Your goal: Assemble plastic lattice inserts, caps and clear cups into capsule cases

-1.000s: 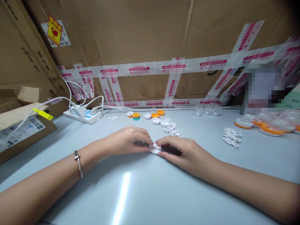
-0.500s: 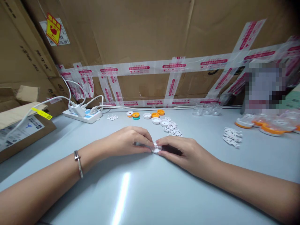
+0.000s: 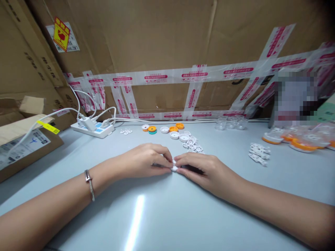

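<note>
Disc (image 3: 174, 169), white, between my fingertips: left hand (image 3: 146, 161) and right hand (image 3: 202, 168) each in narrow pinch on it. Left fingers reach further across than one second ago, hiding more; hold seems closer for two-handed work. Wheels (image 3: 193, 140) just beyond right hand.

White plastic between the fingers (image 3: 186, 159), a little round piece (image 3: 174, 168), and what shows of it looks smooth! Underneath, a pale, slick surface (image 3: 162, 219), glossy enough to carry a bright streak. Polished metal in that bracelet (image 3: 90, 184), gleaming nicely. Further out, smooth plastic discs (image 3: 184, 138) in white and orange, openwork white plastic wheels (image 3: 195, 148), and clear, shiny plastic cups (image 3: 235, 122). White plastic on the power strip (image 3: 102, 131), too, with smooth plastic-coated cables (image 3: 131, 120). Behind it all, dull brown cardboard (image 3: 157, 38), lightly creased, crossed by shiny plastic tape (image 3: 146, 77); up left, a printed paper-like sticker (image 3: 61, 35).
</note>
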Available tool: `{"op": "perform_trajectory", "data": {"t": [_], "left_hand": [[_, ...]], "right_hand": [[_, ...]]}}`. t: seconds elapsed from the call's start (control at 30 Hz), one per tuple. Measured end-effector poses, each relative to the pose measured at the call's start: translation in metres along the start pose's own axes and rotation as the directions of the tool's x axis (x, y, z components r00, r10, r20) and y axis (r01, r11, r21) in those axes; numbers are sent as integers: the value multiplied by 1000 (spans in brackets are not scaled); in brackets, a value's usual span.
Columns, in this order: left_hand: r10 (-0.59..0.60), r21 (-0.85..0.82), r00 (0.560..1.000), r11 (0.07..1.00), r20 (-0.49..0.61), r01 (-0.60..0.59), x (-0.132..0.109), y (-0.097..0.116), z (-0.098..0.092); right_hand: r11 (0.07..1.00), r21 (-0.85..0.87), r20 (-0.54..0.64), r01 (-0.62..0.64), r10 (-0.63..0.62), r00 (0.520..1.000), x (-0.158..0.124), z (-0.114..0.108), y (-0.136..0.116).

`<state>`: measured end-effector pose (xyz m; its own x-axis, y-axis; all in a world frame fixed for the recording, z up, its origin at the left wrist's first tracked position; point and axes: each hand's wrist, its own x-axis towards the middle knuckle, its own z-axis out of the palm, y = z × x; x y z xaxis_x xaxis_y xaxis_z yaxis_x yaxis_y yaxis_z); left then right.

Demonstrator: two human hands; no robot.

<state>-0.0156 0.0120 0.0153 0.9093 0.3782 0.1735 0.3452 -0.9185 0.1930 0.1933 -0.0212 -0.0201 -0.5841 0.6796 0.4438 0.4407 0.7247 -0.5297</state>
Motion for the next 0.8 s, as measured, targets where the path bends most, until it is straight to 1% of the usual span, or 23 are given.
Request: {"op": "perform_trajectory", "data": {"t": [0.23,0.4,0.53,0.6,0.7,0.77,0.8], "left_hand": [[44,198,999,979,-14,-41,1,7,-1],[28,363,998,930,65,-50,1,19,-6],[-8,431,997,902,83,-28,-1,24,-8],[-26,395,996,919,89,-11,-2,24,-8],[-50,231,991,973,126,19,-2,23,-12],[-83,114,988,991,129,68,-3,21,-20],[-116,80,986,991,118,107,-4,19,-26]], "right_hand": [[997,-50,-36,65,-67,997,-1,3,2],[992,-84,-56,94,-99,994,0,4,3],[997,-55,-42,56,-59,997,0,4,3],[999,-24,-27,22,-22,999,0,4,2],[998,7,-10,-64,64,998,0,3,0],[993,20,11,-117,116,993,-1,3,-1],[991,24,22,-132,131,991,-1,3,-1]]}}
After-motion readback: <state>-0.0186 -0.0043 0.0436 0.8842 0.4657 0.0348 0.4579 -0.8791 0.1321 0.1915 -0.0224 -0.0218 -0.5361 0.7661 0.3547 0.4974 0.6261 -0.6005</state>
